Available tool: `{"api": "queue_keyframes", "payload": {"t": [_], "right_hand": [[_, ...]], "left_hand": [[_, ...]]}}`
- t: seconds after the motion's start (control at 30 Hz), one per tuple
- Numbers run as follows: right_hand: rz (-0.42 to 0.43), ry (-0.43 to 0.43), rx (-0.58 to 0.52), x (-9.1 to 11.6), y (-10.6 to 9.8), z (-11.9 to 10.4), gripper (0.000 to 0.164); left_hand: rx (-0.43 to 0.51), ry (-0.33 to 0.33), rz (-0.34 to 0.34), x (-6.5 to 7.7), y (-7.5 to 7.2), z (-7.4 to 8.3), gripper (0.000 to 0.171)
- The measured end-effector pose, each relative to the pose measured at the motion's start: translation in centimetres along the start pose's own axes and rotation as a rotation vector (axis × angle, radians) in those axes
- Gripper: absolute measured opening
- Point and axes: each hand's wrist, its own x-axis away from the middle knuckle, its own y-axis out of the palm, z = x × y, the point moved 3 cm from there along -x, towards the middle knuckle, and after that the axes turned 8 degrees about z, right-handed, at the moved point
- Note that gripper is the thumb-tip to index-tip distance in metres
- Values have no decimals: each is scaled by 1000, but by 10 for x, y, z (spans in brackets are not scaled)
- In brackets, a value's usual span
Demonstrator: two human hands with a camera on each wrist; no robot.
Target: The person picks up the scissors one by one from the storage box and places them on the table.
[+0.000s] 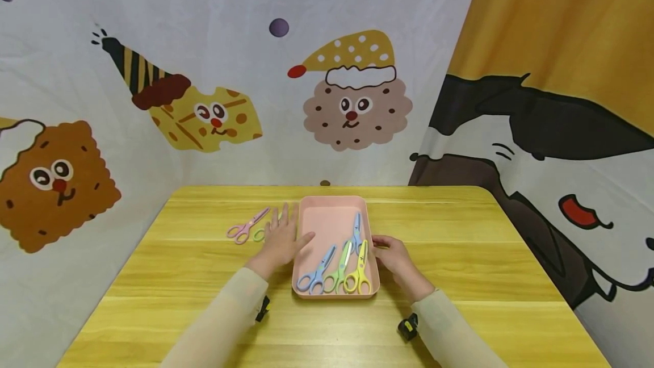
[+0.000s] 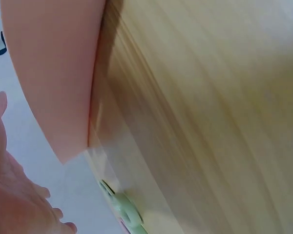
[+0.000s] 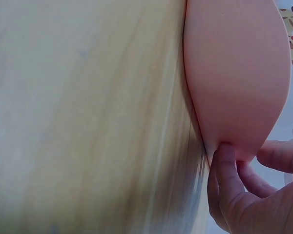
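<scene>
I see a flat-lying pink tray (image 1: 327, 217) holding scissors: blue pairs (image 1: 321, 266) at two and seven o'clock, yellow pair (image 1: 360, 271) at five, green pair (image 1: 341, 271) at six; outside, towards ten, lie pink scissors (image 1: 248, 225) and half-hidden green scissors (image 2: 121, 202).

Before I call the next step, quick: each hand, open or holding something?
Left hand: open, fingers spread, holding nothing, at the left side of the pink tray.
Right hand: closed on the tray's right side, fingers against its outer wall.

Head view: green scissors (image 1: 255, 236) beside tray (image 1: 327, 220) — partly hidden behind left hand (image 1: 279, 239); both wrist views crop tray.
</scene>
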Motion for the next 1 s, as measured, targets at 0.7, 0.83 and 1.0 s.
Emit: {"api": "queue_keyframes", "payload": {"t": [0.7,0.83,1.0], "right_hand": [[5,11,-1,1,0,-1,37],[4,10,2,1,0,0,36],[5,12,-8,0,1,1,37]], "left_hand": [[-13,117,-27,7,16,39,91],[0,135,-41,7,19,46,94],[-17,152,-72,8,25,55,100]]}}
